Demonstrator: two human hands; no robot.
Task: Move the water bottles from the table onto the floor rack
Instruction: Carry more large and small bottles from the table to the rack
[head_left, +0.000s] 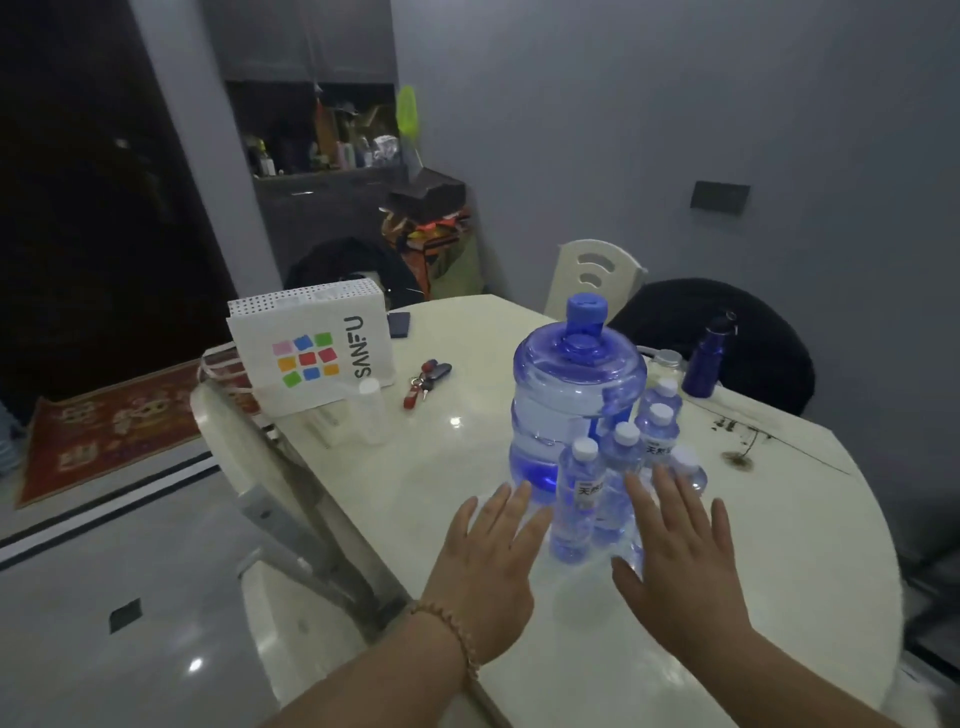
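Note:
Several small clear water bottles (581, 499) with white caps stand clustered on the cream table (467, 452), in front of and to the right of a large blue water jug (566, 405). My left hand (488, 561) hovers open, fingers spread, just left of the nearest small bottle. My right hand (675, 551) is open too, fingers straight, in front of the bottles on the right and partly hiding one of them. Neither hand holds anything. No floor rack is in view.
A white paper bag (317, 348), a clear cup (371, 410), keys (426, 382) and a dark phone (399, 323) lie on the table's left. A dark blue flask (709, 358) and a jar (665, 364) stand at the right. Chairs (592, 275) surround the table; a red mat (109, 426) lies on the floor.

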